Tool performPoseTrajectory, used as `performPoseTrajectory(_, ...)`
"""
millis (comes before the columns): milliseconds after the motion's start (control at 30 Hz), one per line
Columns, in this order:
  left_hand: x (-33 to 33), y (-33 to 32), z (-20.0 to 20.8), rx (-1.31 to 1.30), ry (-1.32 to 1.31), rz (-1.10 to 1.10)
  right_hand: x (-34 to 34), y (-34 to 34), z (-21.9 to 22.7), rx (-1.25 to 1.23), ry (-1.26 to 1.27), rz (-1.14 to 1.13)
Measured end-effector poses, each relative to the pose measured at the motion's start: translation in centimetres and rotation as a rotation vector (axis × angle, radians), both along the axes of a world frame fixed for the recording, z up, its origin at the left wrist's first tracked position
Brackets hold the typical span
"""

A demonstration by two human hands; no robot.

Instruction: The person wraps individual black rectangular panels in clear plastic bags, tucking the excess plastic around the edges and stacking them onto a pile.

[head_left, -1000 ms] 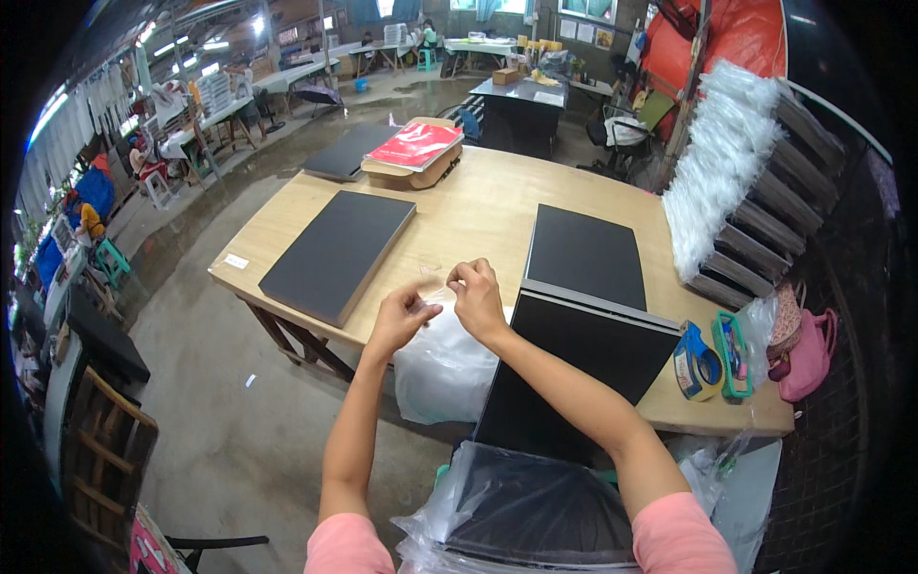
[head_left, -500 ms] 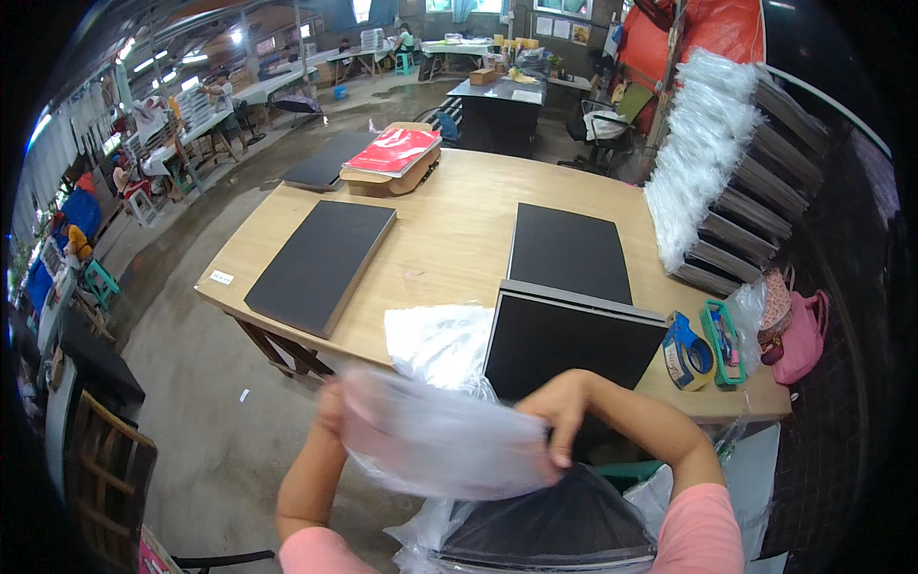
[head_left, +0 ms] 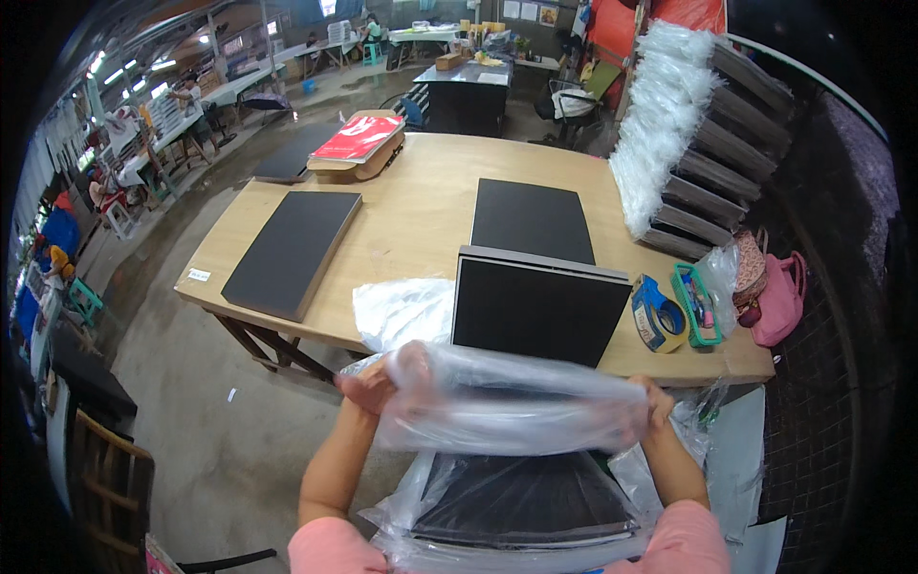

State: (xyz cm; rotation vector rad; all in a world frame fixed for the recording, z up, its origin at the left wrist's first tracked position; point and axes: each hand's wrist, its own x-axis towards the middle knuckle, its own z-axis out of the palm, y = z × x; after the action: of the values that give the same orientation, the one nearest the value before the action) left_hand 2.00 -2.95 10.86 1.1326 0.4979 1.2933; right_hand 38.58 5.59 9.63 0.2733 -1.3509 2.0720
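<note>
A clear plastic bag (head_left: 507, 407), blurred by motion, is stretched wide between my two hands in front of me. My left hand (head_left: 371, 385) grips its left end, with some fingers showing hazily through the film. At the opposite end, my right hand (head_left: 656, 404) is closed on the plastic. Below the bag, close to my body, lies a black panel (head_left: 526, 493) covered in clear plastic. Just beyond the bag, another black panel (head_left: 540, 308) with a grey top edge stands upright at the table's near side. Behind it a flat black panel (head_left: 534, 218) rests on the table.
On the wooden table (head_left: 421, 201) are a thick black panel (head_left: 295, 251), loose plastic (head_left: 402, 311), a tape dispenser (head_left: 660, 314) and a green basket (head_left: 698, 304) of pens. Plastic-wrapped panels (head_left: 712, 172) are stacked at the right, near a pink bag (head_left: 782, 301). Wooden chair (head_left: 105, 488) at lower left.
The plastic bag has been drawn wider and sits further right. My right hand has moved right and away from me, and my left hand slightly right. The table appears shifted left and up.
</note>
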Motion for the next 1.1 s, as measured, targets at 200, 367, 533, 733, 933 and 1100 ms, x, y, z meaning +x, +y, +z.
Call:
performPoseTrajectory(200,4.9,7.4,2.1,0.383,1.258,0.995,1.3,5.1,-0.4,0.456,-0.678,-1.476)
performPoseTrajectory(367,4.9,7.9,2.6,0.539,1.528,1.009,0.3,6.1,2.0,0.978,-0.758,-1.703)
performPoseTrajectory(533,3.9,2.3,3.8,0.59,1.373,0.832,1.2,1.7,2.2,1.095,-0.64,-1.68)
performPoseTrajectory(733,-0.7,4.8,0.5,-0.591,0.286,-0.189,3.4,0.3,5.6,-0.057,-0.826,-0.762)
performPoseTrajectory(933,-3.3,3.4,-9.5,-0.781,-0.095,-0.373,4.6,-2.2,-2.9,-0.478,-0.541,-0.498)
performPoseTrajectory(1100,-0.6,-1.3,-17.1,-0.944,0.201,-0.037,6.1,-4.5,-12.7,-0.278,-0.816,-0.581)
